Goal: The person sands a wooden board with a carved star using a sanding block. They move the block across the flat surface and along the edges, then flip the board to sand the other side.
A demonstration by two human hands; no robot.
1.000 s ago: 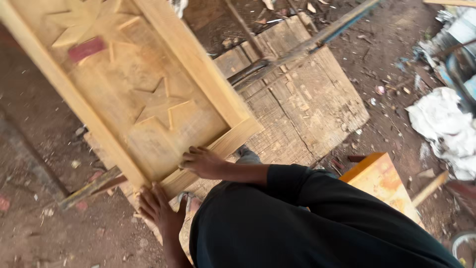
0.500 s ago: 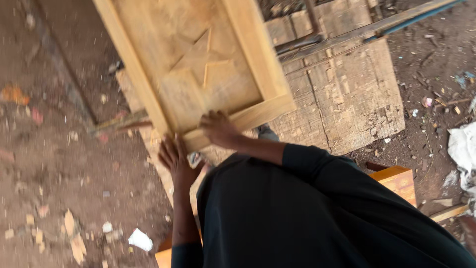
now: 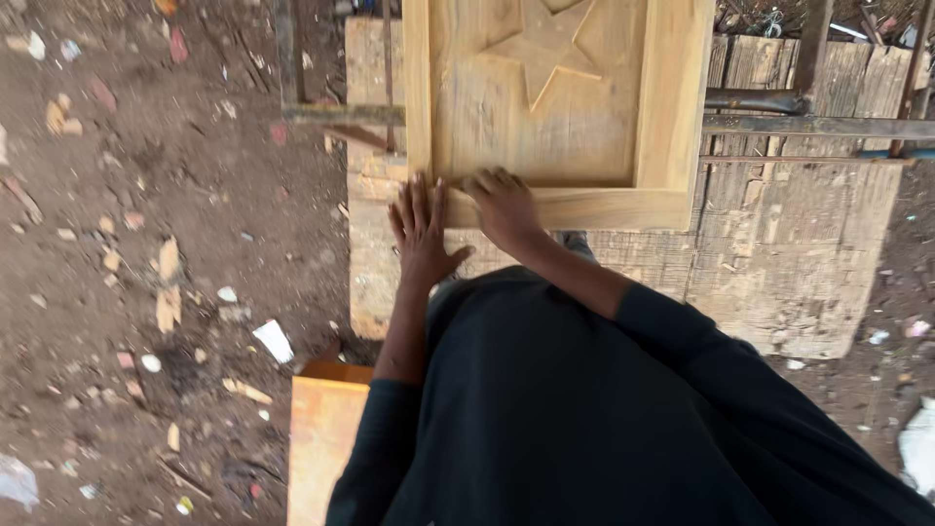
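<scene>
Lying across weathered planks (image 3: 779, 253) over littered dirt, carved star panel (image 3: 555, 107); being steadied by its near rail. Left hand (image 3: 421, 234) pressing flat, fingers spread, at the corner; right hand (image 3: 504, 206) curling over the rail. Needing, probably, firm even grip before shifting.

Below me the ground is bare brown dirt (image 3: 146, 195), strewn at the left of the frame with wood chips and pale scraps (image 3: 168, 282), one white scrap (image 3: 274, 340) among them. A weathered plank platform (image 3: 779, 253) fills the upper centre and right. Dark metal bars (image 3: 818, 125) cross it at the upper right. At the bottom centre I see an orange wooden board (image 3: 321, 438). Even daylight, no hard shadows.
</scene>
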